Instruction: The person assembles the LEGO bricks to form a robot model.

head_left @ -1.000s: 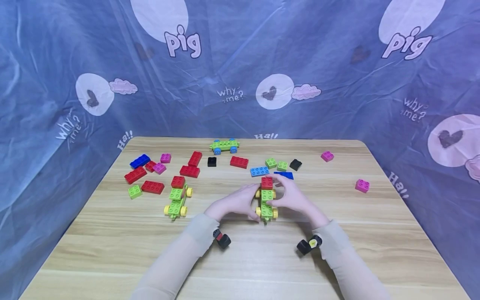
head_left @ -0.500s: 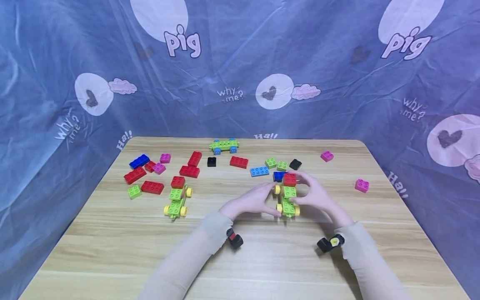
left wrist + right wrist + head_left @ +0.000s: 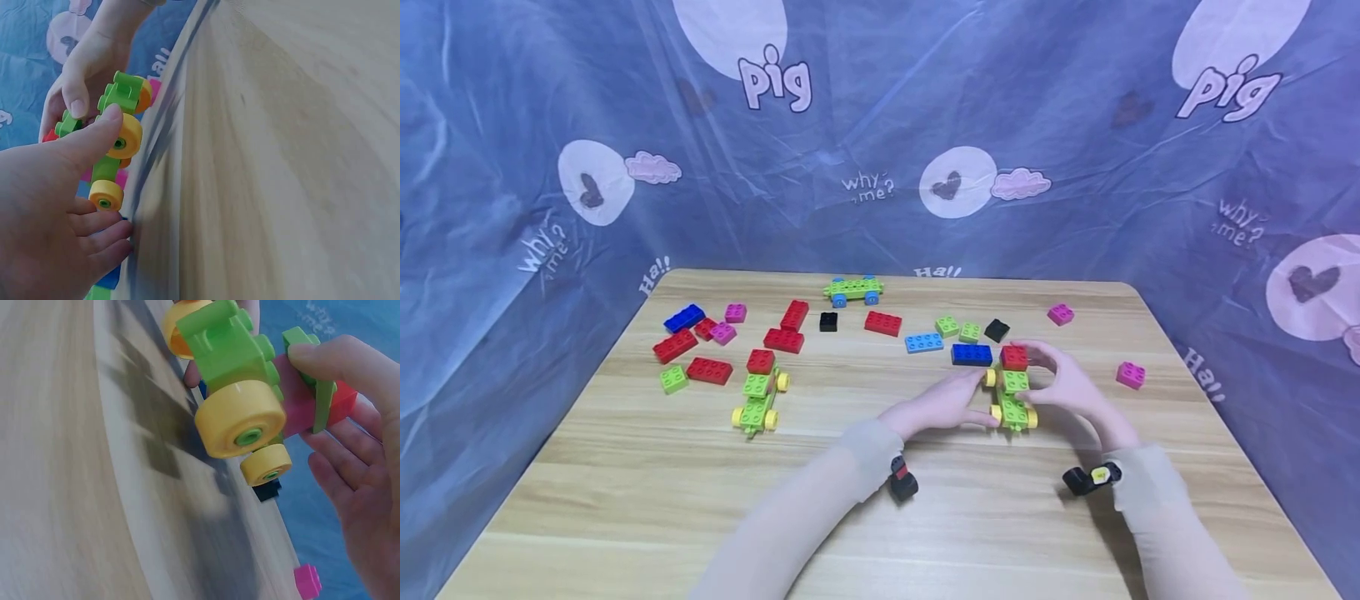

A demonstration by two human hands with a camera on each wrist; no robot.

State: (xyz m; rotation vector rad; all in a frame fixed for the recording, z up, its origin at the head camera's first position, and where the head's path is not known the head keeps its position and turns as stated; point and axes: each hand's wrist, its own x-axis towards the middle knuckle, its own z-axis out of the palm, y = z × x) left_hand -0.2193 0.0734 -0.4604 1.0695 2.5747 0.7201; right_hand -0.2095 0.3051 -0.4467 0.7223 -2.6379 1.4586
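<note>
A toy car (image 3: 1014, 410) with a green base, yellow wheels, a green brick and a red brick (image 3: 1014, 358) at its far end is held between both hands, right of the table's middle. My left hand (image 3: 942, 406) holds its left side, thumb on the rear wheel (image 3: 129, 137) and fingers by the front wheel (image 3: 106, 195). From the right, my right hand (image 3: 1070, 387) grips its upper bricks, thumb at the green brick (image 3: 298, 340) and fingers behind the red brick (image 3: 342, 402). The pink brick (image 3: 294, 394) beneath shows in the right wrist view.
A similar car (image 3: 754, 412) stands to the left. A dark blue brick (image 3: 972, 355) lies just beyond my left hand. At the back sits a blue-wheeled green base (image 3: 854, 289). Several loose bricks lie farther left, and a magenta brick (image 3: 1131, 375) lies to the right.
Both hands have moved to the right together with the toy car between them. The dark blue brick, partly covered before, now shows whole. The other car stays put.
</note>
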